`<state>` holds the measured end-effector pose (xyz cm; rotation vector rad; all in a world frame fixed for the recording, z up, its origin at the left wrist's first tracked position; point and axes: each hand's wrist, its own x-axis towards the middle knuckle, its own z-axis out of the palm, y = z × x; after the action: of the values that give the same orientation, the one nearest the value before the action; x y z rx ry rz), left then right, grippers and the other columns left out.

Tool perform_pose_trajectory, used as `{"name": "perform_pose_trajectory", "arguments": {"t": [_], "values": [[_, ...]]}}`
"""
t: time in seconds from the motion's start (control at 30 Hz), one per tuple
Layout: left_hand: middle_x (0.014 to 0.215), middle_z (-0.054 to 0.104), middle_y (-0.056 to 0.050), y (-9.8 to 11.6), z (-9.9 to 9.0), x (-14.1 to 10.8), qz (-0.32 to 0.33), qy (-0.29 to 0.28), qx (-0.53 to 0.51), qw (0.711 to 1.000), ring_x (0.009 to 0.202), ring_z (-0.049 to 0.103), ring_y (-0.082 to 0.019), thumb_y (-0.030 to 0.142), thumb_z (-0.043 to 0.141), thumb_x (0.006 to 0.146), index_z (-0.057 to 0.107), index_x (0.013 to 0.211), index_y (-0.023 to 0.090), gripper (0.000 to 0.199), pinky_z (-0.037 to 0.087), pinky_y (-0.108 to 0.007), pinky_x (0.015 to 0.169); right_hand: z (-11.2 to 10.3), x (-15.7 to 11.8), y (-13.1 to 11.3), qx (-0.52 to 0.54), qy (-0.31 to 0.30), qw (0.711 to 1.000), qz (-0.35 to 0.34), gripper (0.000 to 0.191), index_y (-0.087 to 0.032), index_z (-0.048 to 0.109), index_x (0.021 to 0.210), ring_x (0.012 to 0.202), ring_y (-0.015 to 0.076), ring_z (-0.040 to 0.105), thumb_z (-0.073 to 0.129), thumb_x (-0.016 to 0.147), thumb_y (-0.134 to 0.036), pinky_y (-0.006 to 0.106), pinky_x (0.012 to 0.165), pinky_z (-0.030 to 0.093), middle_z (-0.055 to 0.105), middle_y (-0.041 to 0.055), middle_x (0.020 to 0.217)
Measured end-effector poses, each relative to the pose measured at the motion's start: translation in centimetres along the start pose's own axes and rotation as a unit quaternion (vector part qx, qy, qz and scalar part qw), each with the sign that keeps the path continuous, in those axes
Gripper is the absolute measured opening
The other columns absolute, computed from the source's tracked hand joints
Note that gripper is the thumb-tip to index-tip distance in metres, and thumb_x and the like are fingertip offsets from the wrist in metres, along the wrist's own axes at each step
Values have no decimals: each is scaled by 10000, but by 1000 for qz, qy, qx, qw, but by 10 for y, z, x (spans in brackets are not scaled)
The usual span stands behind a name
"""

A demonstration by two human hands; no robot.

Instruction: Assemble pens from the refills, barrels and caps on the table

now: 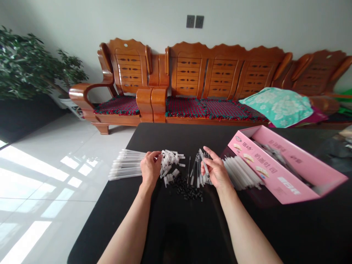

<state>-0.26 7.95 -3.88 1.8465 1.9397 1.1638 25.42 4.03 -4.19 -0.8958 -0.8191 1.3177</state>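
Note:
My right hand point(216, 170) holds a translucent pen barrel point(204, 163), tilted, over a group of pen refills point(194, 172). My left hand point(151, 167) has its fingers pinched at the left edge of a pile of white caps point(172, 157); what they hold, if anything, is too small to tell. Left of that hand lies a row of white pen tubes point(126, 165). Small black plugs point(188, 190) are scattered between my hands, nearer to me. To the right of my right hand is a stack of translucent barrels point(242, 174).
A long pink box point(277, 174) with grey contents stands on the right of the black table point(176, 227). Behind the table is a wooden bench point(189, 69) with a turquoise cushion point(277, 106). Potted plants point(27, 66) are at the far left.

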Motion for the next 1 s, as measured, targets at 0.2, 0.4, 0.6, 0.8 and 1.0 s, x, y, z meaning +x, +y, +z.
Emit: {"name": "perform_pose_trajectory", "arguments": {"t": [0.2,0.4,0.6,0.8,1.0], "values": [[1045,643,-60,-1,3,-7,37,-77,125,988,947,616,-232,418,629,840,747,1036,268,273,467,-296,747,-2,0,3,5,-20,1000,20,203,-162,709,949,452,127,584,706,779,-273,233,405,489,661,1,591],[1045,629,-58,-1,4,-8,43,-99,121,987,1003,601,-235,362,645,826,739,960,248,200,470,-298,798,-5,2,7,45,-40,998,27,241,-153,725,964,590,177,692,718,748,-259,281,516,577,737,52,716],[781,636,-16,4,4,-6,9,-84,-23,996,696,596,-166,300,696,748,679,788,204,105,449,-285,694,-4,3,6,61,-43,997,13,233,-168,711,970,606,166,700,743,748,-231,267,539,589,745,42,738],[671,631,8,14,11,-12,-154,-137,-472,857,583,573,-109,395,774,683,673,924,149,359,443,-212,541,-2,2,4,39,-4,999,-6,192,-152,725,912,340,87,500,731,789,-299,192,303,397,610,-38,507],[718,671,-36,28,19,-26,-228,-212,-586,748,640,632,-105,334,849,628,685,814,106,337,519,-198,603,4,0,7,10,2,1000,-1,192,-160,704,827,464,144,630,777,729,-308,239,396,523,698,20,601]]}}
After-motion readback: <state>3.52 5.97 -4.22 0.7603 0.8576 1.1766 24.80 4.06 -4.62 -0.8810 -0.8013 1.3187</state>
